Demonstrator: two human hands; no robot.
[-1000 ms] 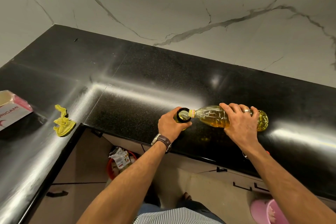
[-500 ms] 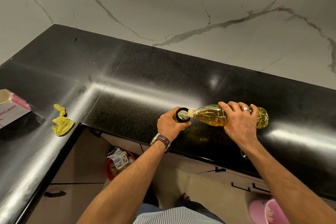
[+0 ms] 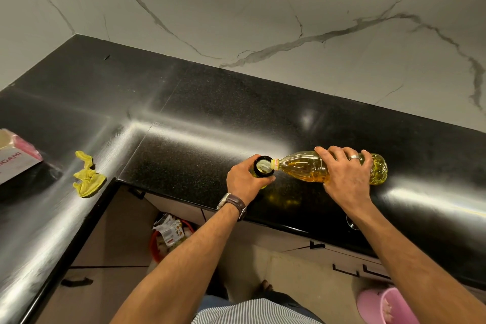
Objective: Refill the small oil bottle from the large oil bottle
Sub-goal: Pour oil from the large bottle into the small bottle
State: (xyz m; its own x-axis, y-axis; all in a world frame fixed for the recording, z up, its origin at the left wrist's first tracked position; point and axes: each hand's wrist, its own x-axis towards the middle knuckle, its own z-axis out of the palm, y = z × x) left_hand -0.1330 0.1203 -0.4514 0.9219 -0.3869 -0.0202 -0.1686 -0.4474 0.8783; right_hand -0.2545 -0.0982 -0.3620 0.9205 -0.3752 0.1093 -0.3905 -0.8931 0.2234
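Fingers of the left hand (image 3: 243, 179) curl round the small bottle (image 3: 262, 169); right hand (image 3: 345, 175) grips the tipped large bottle (image 3: 305, 169).

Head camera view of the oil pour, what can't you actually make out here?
- Small bottle: the left hand wraps its body, so its fill level is hidden; only the open mouth shows.
- Large bottle: the right hand covers its middle.
- Oil stream: too small to confirm at the two mouths.
- Box: cut off by the left edge; its lettering is partial.
- Pink tub: cut off by the bottom edge.
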